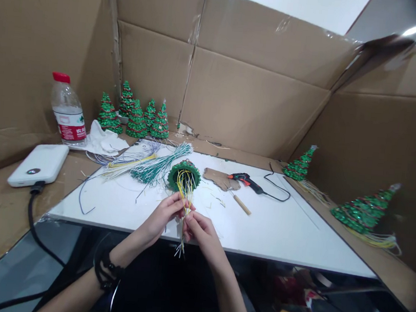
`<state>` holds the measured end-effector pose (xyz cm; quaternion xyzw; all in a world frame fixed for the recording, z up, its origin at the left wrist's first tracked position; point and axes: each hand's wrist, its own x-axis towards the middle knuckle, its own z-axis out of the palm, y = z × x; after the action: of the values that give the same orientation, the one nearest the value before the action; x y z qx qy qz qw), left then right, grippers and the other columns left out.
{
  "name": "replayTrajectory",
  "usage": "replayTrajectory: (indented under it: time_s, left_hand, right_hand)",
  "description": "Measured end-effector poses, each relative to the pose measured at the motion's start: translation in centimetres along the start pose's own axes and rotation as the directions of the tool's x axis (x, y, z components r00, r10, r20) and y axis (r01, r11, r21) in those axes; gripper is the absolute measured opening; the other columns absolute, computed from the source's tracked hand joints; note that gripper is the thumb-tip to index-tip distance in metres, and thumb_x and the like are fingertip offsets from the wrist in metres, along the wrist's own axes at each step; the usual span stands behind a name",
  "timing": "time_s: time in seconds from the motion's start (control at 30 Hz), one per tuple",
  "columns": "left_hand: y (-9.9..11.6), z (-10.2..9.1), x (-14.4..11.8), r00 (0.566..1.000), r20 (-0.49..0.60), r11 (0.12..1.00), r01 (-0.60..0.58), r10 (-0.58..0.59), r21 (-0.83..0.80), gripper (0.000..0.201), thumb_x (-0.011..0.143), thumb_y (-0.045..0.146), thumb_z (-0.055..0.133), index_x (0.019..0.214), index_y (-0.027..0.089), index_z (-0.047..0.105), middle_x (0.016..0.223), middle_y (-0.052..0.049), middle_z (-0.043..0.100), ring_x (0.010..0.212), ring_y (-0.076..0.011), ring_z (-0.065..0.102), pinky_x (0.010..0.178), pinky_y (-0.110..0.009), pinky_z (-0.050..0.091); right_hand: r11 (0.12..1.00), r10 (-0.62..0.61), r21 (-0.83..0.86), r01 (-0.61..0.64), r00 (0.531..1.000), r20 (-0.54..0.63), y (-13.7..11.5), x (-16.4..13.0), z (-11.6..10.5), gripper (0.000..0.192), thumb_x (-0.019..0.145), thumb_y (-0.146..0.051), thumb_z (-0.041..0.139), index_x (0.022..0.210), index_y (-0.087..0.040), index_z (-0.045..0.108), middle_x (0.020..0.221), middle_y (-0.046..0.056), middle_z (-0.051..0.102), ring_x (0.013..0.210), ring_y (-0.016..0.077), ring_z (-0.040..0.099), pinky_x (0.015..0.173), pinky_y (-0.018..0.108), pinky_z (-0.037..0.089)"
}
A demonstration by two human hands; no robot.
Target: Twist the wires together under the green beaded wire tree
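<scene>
A small green Christmas tree (pixel 172 178) lies on the white board with its hollow base facing me. Yellow and white wires (pixel 187 181) run out of that opening toward my hands. My left hand (pixel 167 213) has its fingers closed around the bundle just below the base. Right beside it, my right hand (pixel 201 226) pinches the same wires a little lower. The loose wire ends hang past the board's front edge. Some fingertips are hidden behind the bundle and each other.
Behind lie bundled green and white wires (pixel 155 168). A glue gun (pixel 245 181) on cardboard (pixel 216 177) and a wooden-handled tool (pixel 242 204) lie right. Finished-looking trees (pixel 137 119) stand at back left; two more (pixel 367 208) lie right. A bottle (pixel 68 113) and power bank (pixel 40 164) sit left.
</scene>
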<state>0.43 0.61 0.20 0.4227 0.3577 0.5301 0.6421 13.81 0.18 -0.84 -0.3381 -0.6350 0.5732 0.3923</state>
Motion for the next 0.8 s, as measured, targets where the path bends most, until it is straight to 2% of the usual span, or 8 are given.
replayTrajectory:
  time_s: [0.17, 0.33, 0.47, 0.6, 0.8]
  left_hand:
    - [-0.03, -0.04, 0.07, 1.000, 0.002, 1.000, 0.006, -0.006, -0.007, 0.018, 0.075, 0.035, 0.060, 0.077, 0.016, 0.060, 0.074, 0.000, 0.056, 0.062, -0.0100, 0.048, 0.061, -0.021, 0.038]
    - [-0.06, -0.24, 0.02, 0.999, -0.046, 0.999, -0.009, 0.008, -0.039, 0.014, 0.073, 0.030, 0.062, 0.072, 0.017, 0.056, 0.071, 0.002, 0.052, 0.061, -0.0091, 0.046, 0.060, -0.020, 0.038]
    - [0.08, -0.37, -0.02, 0.999, -0.024, 0.999, -0.023, 0.023, -0.029, 0.014, 0.075, 0.029, 0.060, 0.071, 0.016, 0.056, 0.067, 0.003, 0.050, 0.059, -0.0090, 0.044, 0.058, -0.020, 0.037]
    - [0.30, -0.43, 0.04, 1.000, 0.006, 0.999, -0.012, 0.012, -0.039, 0.014, 0.074, 0.028, 0.060, 0.068, 0.017, 0.056, 0.065, 0.002, 0.051, 0.062, -0.0098, 0.046, 0.062, -0.021, 0.039]
    - [0.31, -0.71, 0.30, 1.000, -0.020, 0.999, 0.003, -0.004, -0.049, 0.013, 0.072, 0.027, 0.064, 0.067, 0.016, 0.057, 0.067, 0.002, 0.054, 0.065, -0.0104, 0.048, 0.068, -0.021, 0.041]
  right_hand:
    - [1.000, -0.028, -0.004, 0.028, 1.000, 0.005, -0.04, 0.05, -0.08, 0.036, 0.084, -0.048, 0.048, 0.069, -0.016, 0.053, 0.056, -0.003, 0.046, 0.054, 0.0101, 0.042, 0.056, 0.022, 0.033]
    - [0.998, -0.060, 0.030, 0.060, 0.998, 0.016, -0.07, 0.11, -0.09, 0.032, 0.087, -0.043, 0.047, 0.072, -0.016, 0.054, 0.062, 0.000, 0.054, 0.057, 0.0102, 0.044, 0.057, 0.022, 0.034]
    - [0.998, -0.050, 0.047, 0.051, 0.999, -0.018, -0.10, 0.15, -0.08, 0.032, 0.086, -0.044, 0.048, 0.072, -0.016, 0.054, 0.060, -0.001, 0.055, 0.053, 0.0094, 0.042, 0.054, 0.022, 0.033]
    - [0.994, -0.044, 0.093, 0.048, 0.998, -0.044, -0.10, 0.31, -0.06, 0.031, 0.085, -0.045, 0.049, 0.073, -0.016, 0.054, 0.058, -0.001, 0.055, 0.050, 0.0088, 0.040, 0.051, 0.021, 0.031]
    - [0.986, -0.033, 0.162, 0.044, 0.997, -0.073, 0.07, 0.79, -0.04, 0.032, 0.081, -0.049, 0.050, 0.077, -0.017, 0.053, 0.058, -0.002, 0.057, 0.047, 0.0080, 0.039, 0.046, 0.020, 0.026]
